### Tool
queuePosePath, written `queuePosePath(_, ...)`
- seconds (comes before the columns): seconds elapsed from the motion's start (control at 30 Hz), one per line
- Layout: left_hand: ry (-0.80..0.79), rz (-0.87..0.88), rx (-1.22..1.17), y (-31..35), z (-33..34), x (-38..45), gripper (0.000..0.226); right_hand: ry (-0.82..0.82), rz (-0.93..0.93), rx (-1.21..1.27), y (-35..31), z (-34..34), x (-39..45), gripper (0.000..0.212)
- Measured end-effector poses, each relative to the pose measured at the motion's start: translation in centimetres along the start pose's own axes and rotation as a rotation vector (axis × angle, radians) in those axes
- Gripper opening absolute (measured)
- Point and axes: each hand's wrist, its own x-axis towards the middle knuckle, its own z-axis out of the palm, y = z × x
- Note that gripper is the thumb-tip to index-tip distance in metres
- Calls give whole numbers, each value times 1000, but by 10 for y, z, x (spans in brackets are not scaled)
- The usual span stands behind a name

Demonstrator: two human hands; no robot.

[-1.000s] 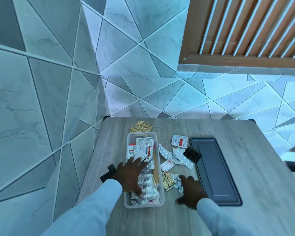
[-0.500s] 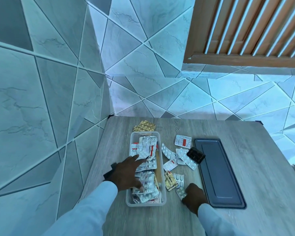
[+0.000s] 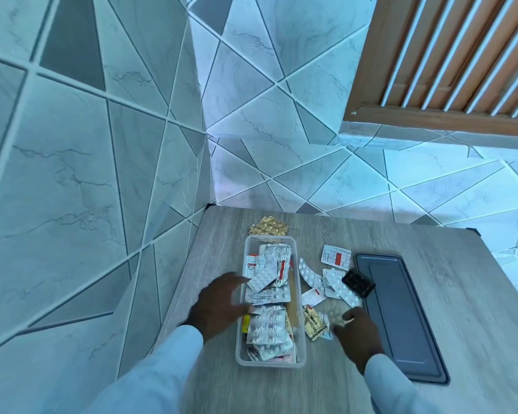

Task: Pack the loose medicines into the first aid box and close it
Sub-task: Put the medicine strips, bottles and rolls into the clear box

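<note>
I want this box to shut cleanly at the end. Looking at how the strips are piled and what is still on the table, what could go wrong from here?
1. The strips in the clear box lie crumpled and overlapping, so the dark lid may not seat flat.
2. The gold blister pack sits behind the box, apart from the rest, and could be overlooked.
3. The right hand pinches a small strip at its fingertips; it might slip.

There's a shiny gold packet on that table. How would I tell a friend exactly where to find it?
Start at the clear plastic box full of pill strips on the wooden table. Look just past its far end, toward the tiled wall: the gold blister pack lies flat there, by itself. It is the only gold one; the other loose strips are white, silver or black.
</note>
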Motion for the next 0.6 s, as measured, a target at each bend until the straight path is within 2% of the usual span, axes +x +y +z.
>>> queuePosePath(0.07,65,-102,-75,-20,-7,2,59,-8,-20,160,-23,-3,-7,26)
queuePosePath(0.13,86,-196,-118,-39,-9,4,54,-109,-53,253,-49,2,-17,29)
queuePosePath(0.23,60,-297,-111,-60,-7,9,55,-244,-81,256,-76,21,-31,32)
queuePosePath(0.37,-50,-377,-103,-76,-1,14,73,-214,-105,196,-83,30,-31,31)
queuePosePath(0.47,-156,-374,0,-84,11,21,85,-170,-43,160,-70,20,-13,29)
queuePosePath(0.53,-154,-377,113,-91,26,30,76,-121,-21,60,-54,13,4,33)
queuePosePath(0.6,-97,-420,134,-96,40,40,53,-79,-23,-90,-36,7,23,39)
